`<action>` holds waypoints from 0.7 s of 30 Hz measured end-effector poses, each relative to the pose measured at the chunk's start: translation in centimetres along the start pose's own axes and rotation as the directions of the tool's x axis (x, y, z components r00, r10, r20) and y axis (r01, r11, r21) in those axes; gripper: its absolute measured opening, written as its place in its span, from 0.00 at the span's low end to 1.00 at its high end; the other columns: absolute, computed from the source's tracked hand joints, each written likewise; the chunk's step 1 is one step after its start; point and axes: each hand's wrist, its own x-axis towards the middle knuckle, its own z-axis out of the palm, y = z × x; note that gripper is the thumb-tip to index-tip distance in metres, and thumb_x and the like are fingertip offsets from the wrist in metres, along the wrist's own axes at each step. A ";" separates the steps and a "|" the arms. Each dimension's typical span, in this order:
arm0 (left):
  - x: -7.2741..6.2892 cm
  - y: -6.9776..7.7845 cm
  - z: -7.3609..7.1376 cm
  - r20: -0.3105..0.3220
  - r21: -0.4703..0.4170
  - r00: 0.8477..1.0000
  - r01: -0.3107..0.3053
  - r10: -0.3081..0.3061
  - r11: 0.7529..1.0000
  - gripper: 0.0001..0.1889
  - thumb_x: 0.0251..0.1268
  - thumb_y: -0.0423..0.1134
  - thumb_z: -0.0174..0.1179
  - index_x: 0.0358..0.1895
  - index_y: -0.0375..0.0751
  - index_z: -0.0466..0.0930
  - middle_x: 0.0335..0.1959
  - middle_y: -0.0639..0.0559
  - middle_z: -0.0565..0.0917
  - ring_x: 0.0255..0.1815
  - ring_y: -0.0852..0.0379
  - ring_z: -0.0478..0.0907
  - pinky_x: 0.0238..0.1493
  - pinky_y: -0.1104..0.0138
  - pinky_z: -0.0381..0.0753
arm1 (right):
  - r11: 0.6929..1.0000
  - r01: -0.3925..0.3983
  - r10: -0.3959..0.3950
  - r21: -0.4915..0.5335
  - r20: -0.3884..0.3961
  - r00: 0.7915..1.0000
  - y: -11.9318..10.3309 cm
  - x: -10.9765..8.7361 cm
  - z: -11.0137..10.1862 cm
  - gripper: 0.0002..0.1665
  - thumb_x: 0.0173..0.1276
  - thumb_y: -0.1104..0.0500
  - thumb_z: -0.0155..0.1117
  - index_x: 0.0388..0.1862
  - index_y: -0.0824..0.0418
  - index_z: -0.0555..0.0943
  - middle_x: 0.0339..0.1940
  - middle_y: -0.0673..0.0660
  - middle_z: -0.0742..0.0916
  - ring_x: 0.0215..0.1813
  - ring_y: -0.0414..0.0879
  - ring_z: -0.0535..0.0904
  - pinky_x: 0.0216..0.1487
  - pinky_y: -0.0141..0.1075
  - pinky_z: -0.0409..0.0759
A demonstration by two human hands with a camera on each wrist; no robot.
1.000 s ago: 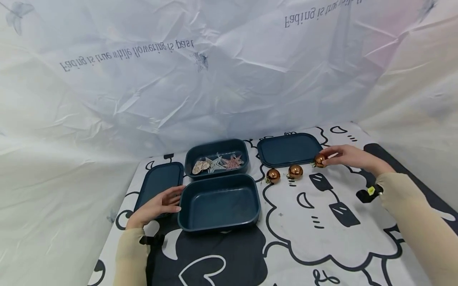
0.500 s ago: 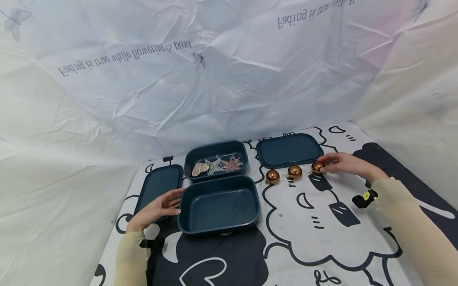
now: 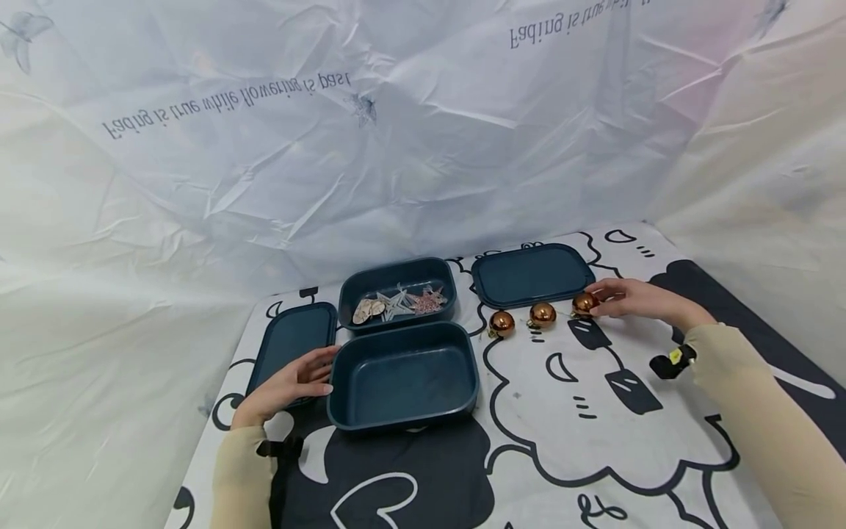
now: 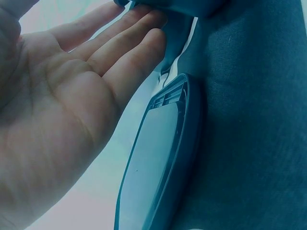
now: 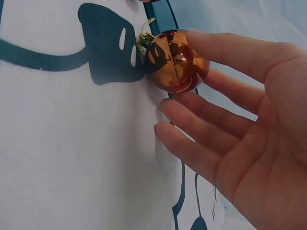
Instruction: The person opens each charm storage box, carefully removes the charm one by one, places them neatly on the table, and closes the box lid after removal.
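My right hand [image 3: 634, 300] pinches a shiny copper Christmas bauble [image 5: 175, 62] between thumb and fingers, close over the cloth. The bauble's gold cap and loop face left, and my other fingers extend loosely below it. Two matching baubles, the middle one [image 3: 543, 315] and the left one [image 3: 501, 324], lie in a row beside it. On the other side, my left hand [image 3: 291, 383] rests its relaxed fingertips against the left wall of a dark blue box [image 3: 405, 426] with nothing inside. In the left wrist view, the palm shows with the fingers stretched toward the box.
Behind the near box stands a second blue box [image 3: 352, 294] containing starfish and shells [image 3: 399, 303]. One blue lid [image 3: 532, 273] lies behind the baubles, another lid [image 3: 296, 334] beside my left hand. A patterned cloth [image 3: 562, 448] covers the table; white sheeting [image 3: 396, 184] hangs around it.
My right hand has brought its bauble slightly toward me, away from the lid and into line with the other two. My left hand stays at the box.
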 end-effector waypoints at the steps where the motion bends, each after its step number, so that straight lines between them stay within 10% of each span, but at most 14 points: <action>1: 0.0 -0.1 0.0 0.001 0.002 1.000 -0.002 0.002 1.000 0.41 0.72 0.36 0.63 0.81 0.40 0.50 0.81 0.37 0.52 0.79 0.35 0.51 0.67 0.64 0.73 | 1.000 -0.001 0.001 -0.008 0.001 1.000 0.0 0.0 0.0 0.44 0.71 0.44 0.67 0.74 0.68 0.65 0.65 0.69 0.77 0.61 0.60 0.75 0.54 0.50 0.80; 21: 0.1 -0.2 0.2 -0.010 0.015 1.000 -0.001 0.001 1.000 0.41 0.71 0.36 0.64 0.81 0.39 0.50 0.80 0.37 0.53 0.78 0.37 0.53 0.66 0.64 0.73 | 0.999 0.015 -0.015 0.037 -0.007 1.000 0.0 0.4 0.3 0.43 0.70 0.45 0.69 0.73 0.69 0.66 0.62 0.67 0.77 0.55 0.54 0.79 0.50 0.46 0.81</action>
